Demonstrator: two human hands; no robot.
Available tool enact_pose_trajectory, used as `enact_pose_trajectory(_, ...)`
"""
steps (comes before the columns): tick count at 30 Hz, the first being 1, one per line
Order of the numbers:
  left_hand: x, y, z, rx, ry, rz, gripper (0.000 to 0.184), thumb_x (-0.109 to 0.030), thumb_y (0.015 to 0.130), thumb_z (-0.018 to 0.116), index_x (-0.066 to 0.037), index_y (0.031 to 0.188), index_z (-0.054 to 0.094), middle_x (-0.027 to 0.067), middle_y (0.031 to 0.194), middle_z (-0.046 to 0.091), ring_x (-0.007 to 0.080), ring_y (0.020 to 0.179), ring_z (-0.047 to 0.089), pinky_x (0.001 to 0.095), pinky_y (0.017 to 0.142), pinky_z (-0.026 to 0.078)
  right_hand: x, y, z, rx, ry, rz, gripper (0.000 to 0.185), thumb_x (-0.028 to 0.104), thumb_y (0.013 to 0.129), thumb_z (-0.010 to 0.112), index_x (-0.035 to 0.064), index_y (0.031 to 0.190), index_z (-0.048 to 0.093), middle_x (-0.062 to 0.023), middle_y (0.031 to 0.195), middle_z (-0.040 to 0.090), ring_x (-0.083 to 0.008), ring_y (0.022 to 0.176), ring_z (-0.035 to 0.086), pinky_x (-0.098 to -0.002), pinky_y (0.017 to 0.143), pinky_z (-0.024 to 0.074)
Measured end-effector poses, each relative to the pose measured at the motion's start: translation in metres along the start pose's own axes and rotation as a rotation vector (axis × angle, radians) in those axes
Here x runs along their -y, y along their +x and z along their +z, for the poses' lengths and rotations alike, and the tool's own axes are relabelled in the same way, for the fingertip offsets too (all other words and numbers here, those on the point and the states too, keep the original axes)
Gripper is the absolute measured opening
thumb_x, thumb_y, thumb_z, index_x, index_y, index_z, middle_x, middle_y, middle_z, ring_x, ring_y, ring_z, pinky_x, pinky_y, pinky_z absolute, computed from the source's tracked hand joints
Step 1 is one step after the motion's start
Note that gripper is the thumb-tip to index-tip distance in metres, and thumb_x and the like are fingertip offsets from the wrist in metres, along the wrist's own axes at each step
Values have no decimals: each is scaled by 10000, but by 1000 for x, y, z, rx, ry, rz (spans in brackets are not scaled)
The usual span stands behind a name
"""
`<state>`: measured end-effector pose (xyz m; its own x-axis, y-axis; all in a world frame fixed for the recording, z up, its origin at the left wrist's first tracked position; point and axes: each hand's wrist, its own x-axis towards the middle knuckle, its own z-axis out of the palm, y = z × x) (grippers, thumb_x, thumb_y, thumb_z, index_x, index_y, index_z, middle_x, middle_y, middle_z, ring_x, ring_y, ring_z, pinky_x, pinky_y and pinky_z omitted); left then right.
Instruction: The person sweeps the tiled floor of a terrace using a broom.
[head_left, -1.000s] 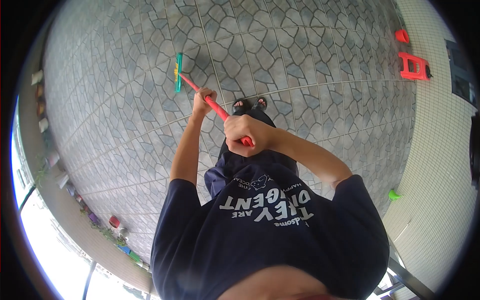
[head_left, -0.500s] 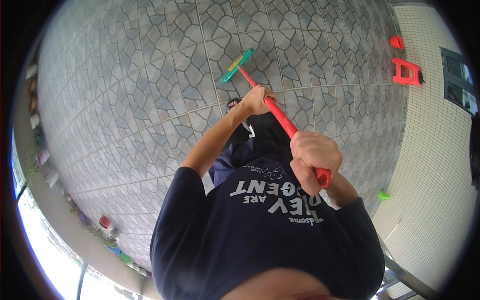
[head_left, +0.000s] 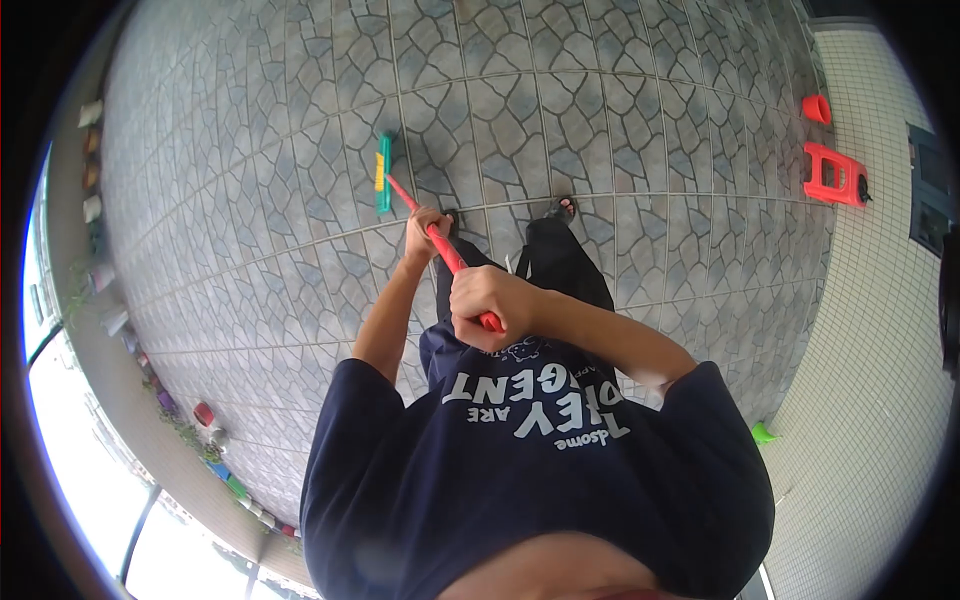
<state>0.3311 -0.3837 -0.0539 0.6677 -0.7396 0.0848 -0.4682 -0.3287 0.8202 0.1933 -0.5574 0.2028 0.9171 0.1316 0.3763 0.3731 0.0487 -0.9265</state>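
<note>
A long-handled floor brush (head_left: 384, 172) has a teal head with yellow bristles and a red handle, and its head rests on the stone-patterned floor, ahead and to the left. My left hand (head_left: 426, 232) is closed around the handle's lower part, nearer the head. Close to my body, my right hand (head_left: 490, 308) grips the top of the same handle, whose red end pokes out below the fist. The handle slants from my waist toward the front left. My sandalled foot (head_left: 565, 208) shows to the right of the brush.
Along the right tiled wall (head_left: 870, 280) stand a red plastic stool (head_left: 835, 175) and a red bucket (head_left: 817, 109). A bright green object (head_left: 764, 434) lies farther back by that wall. Potted plants and several containers line the left edge, including a red one (head_left: 204, 413).
The brush head has swung to the left and turned nearly upright in view. Both hands have shifted left with the handle, the right one crossing in front of my body.
</note>
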Motion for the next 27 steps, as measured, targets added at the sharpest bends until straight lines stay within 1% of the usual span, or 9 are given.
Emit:
enact_pose_trajectory(3,-73,19,96,-163,-134,-55,227,1,726,655,-17,590,474,134,580,513,348,568,535,437,589,433,50,-24,-40,66,-131,74,254,29,645,631,77,531,409,-73,517,483,-291,487,487,-388,567,401)
enact_pose_trajectory(6,-126,40,157,-285,-183,-72,207,-10,768,650,-7,618,507,143,598,526,343,569,537,435,591,435,90,-39,-74,163,-216,159,253,31,643,630,82,529,411,-64,505,484,-281,465,475,-385,561,403)
enact_pose_trajectory(9,-160,49,150,-238,-226,-20,206,-16,778,650,-7,624,513,145,606,529,344,572,535,425,600,433,113,-40,-81,165,-221,99,266,36,622,645,99,531,404,-41,496,468,-260,446,463,-369,521,383)
enact_pose_trajectory(13,-211,43,77,-127,-137,49,194,-10,730,659,-16,611,506,125,594,528,332,569,533,419,620,422,157,-29,-73,118,-97,-48,290,36,625,654,118,535,391,-15,508,445,-240,449,461,-364,497,364)
enact_pose_trajectory(16,-198,15,39,-112,-53,20,197,-5,706,662,-18,604,494,119,591,525,330,566,525,427,623,415,159,-27,-62,159,-38,-113,301,34,634,656,124,539,386,-10,523,438,-234,460,466,-365,501,359)
enact_pose_trajectory(19,-131,-5,37,-133,-24,-80,214,-14,687,662,-21,596,469,117,589,507,332,577,514,430,619,412,103,-41,-58,142,20,-42,248,-13,690,617,57,561,416,-61,544,438,-277,512,466,-390,558,377)
enact_pose_trajectory(20,-107,-13,44,-123,-24,-150,221,-23,688,663,-19,594,463,117,588,502,335,583,513,433,614,413,76,-51,-60,141,103,21,230,-35,716,596,28,580,422,-83,554,423,-298,527,435,-405,586,378)
enact_pose_trajectory(23,-67,-26,71,7,23,-49,248,-43,691,668,-9,588,446,120,585,497,346,594,513,446,599,410,30,-91,-59,47,92,51,260,-29,744,598,27,580,404,-90,557,412,-296,527,404,-412,590,370)
enact_pose_trajectory(27,-103,-13,146,-76,-52,-100,272,-54,690,677,-7,573,436,124,584,509,349,579,518,453,584,408,54,-112,-100,48,39,84,288,-32,751,595,36,568,382,-90,549,416,-291,518,426,-412,568,356)
